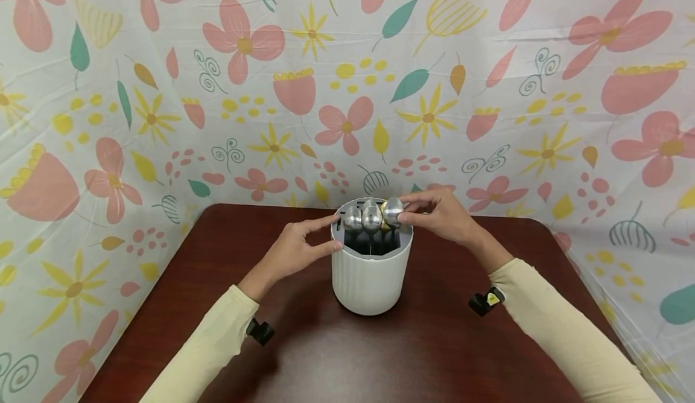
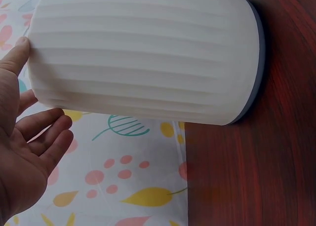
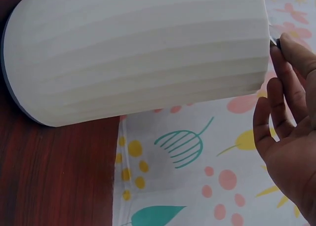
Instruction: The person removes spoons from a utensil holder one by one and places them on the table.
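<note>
A white ribbed utensil holder with a grey top insert stands upright on the table. Shiny metal spoons stick out of its opening, bowls upward, side by side. My right hand pinches the rightmost spoon between thumb and fingers at the right of the rim. In the right wrist view only a small bit of that spoon shows at the fingertips. My left hand touches the holder's left rim with thumb and forefinger extended; its other fingers lie loosely bent in the left wrist view. The spoons' handles are largely hidden inside the holder.
The dark reddish-brown table reaches back to a flower-patterned cloth hanging close behind the holder and along both sides. Black wrist cameras sit on both sleeved wrists.
</note>
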`<action>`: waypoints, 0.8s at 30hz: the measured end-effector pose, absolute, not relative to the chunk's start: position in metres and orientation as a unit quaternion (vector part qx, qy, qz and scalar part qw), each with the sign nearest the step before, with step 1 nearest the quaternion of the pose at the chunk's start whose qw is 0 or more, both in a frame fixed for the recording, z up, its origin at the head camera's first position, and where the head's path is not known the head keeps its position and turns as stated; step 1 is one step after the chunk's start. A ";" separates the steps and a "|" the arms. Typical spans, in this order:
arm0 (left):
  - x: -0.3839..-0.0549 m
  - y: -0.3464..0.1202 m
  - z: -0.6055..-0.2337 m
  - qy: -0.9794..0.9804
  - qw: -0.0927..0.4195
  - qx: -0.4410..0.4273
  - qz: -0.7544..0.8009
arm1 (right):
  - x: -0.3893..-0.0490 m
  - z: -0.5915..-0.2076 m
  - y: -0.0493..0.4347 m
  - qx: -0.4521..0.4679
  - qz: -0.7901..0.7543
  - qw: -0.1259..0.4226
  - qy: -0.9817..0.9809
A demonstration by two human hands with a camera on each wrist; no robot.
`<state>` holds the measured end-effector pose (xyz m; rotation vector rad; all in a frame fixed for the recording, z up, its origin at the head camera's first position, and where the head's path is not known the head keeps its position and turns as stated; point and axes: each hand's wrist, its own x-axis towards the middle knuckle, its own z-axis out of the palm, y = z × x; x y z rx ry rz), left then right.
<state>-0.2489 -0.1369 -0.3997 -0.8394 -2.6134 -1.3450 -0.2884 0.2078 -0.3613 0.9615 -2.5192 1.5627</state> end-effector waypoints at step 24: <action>-0.248 -0.136 -0.397 -0.858 0.038 -0.270 -0.436 | -0.287 -0.357 0.209 0.300 0.578 0.007 -0.759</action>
